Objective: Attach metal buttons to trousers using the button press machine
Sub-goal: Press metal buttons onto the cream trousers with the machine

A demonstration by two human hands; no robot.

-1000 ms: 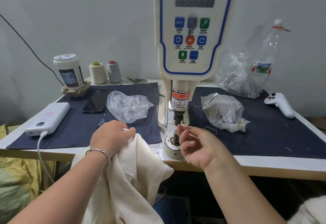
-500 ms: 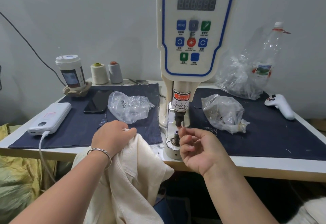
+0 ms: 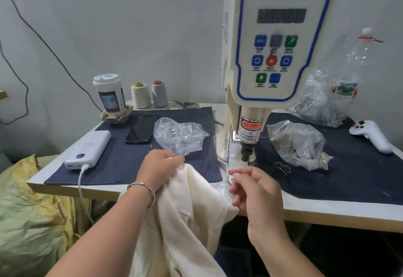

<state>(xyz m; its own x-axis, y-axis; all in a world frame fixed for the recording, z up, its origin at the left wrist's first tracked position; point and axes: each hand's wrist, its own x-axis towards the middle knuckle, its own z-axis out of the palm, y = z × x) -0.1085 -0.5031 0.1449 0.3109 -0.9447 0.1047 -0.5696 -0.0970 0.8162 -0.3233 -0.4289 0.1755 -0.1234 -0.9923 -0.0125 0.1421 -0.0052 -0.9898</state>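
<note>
The white servo button machine stands at the table's middle, its dark punch raised. My left hand grips a bunched edge of the cream trousers, which hang over the table's front edge. My right hand hovers just in front of the lower die, fingers loosely curled, nothing visible in them; it hides most of the die and is blurred. A clear bag with metal buttons lies left of the machine, and another clear bag lies to its right.
Dark blue cloth covers the table. On the left are a white power bank with cable, a phone, a paper cup and two thread spools. A white controller and plastic bottle sit right.
My right hand has drawn back and down from the punch and die, and its pinched fingers have loosened. My left hand keeps its grip on the trousers.
</note>
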